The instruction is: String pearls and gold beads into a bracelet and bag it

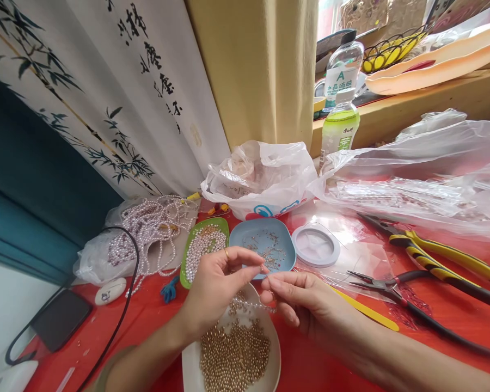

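My left hand (214, 288) and my right hand (306, 299) meet at the fingertips above a white bowl (274, 365) of gold beads (234, 351). Thumb and forefinger of my left hand are pinched on something too small to make out. The right fingers are also closed in a pinch, and a string of small pale beads (255, 306) hangs under them across the bowl. Just behind the hands are a green tray (184, 275) of pearl beads (204, 247) and a blue tray (239, 231) with small metal pins (271, 256).
Pliers with yellow-black handles (441, 261) and black-handled pliers (412, 305) lie at right, near a yellow stick (367, 310). A round white lid (316, 245), plastic bags (265, 185) and bottles (338, 130) stand behind. Pearl strands (147, 234), a black cable (133, 272) and a phone-like slab (61, 318) are at left.
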`<act>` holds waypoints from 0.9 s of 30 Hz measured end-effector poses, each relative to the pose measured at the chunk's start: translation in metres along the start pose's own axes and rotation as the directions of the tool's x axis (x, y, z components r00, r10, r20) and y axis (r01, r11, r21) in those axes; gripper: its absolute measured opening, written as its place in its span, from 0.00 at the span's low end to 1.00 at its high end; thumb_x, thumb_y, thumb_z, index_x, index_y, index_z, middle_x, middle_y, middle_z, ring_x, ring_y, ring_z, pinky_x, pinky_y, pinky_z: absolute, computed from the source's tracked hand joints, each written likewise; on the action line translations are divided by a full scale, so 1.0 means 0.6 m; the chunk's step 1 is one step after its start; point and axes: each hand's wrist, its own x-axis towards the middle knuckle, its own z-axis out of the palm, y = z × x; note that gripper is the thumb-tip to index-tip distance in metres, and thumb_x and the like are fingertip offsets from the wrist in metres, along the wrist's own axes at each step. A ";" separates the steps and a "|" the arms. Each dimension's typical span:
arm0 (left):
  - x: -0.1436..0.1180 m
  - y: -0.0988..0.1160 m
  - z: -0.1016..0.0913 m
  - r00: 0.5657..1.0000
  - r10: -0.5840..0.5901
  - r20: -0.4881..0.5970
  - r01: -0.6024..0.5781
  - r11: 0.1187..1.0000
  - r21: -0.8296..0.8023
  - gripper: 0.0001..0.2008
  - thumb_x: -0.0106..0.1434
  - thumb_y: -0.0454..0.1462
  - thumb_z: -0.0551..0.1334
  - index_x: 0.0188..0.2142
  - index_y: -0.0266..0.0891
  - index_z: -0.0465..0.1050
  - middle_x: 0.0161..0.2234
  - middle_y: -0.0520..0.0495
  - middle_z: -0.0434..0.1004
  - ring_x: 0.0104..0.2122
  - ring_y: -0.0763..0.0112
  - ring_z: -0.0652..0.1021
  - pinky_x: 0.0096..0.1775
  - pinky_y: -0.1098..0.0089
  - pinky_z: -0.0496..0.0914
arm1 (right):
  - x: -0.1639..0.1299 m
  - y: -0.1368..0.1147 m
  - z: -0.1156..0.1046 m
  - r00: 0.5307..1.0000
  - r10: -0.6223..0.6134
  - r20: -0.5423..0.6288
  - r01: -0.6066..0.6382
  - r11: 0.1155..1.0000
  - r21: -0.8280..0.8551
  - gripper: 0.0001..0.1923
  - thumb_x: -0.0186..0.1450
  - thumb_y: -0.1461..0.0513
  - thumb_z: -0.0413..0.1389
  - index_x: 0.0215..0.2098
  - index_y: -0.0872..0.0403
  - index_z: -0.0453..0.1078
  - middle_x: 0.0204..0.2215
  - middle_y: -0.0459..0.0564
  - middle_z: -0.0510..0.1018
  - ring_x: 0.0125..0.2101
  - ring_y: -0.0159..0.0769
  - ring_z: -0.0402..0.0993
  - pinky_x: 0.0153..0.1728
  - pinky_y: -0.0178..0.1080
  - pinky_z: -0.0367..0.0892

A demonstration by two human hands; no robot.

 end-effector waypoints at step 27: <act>-0.026 0.009 0.019 0.999 -0.026 0.040 0.036 0.968 -0.249 0.05 0.47 0.31 0.66 0.25 0.42 0.78 0.31 0.49 0.78 0.22 0.78 0.73 0.23 0.79 0.68 | -0.017 -0.010 0.031 0.994 -0.105 0.025 0.105 0.994 0.012 0.13 0.53 0.55 0.60 0.21 0.58 0.73 0.11 0.39 0.63 0.14 0.20 0.51 0.18 0.27 0.49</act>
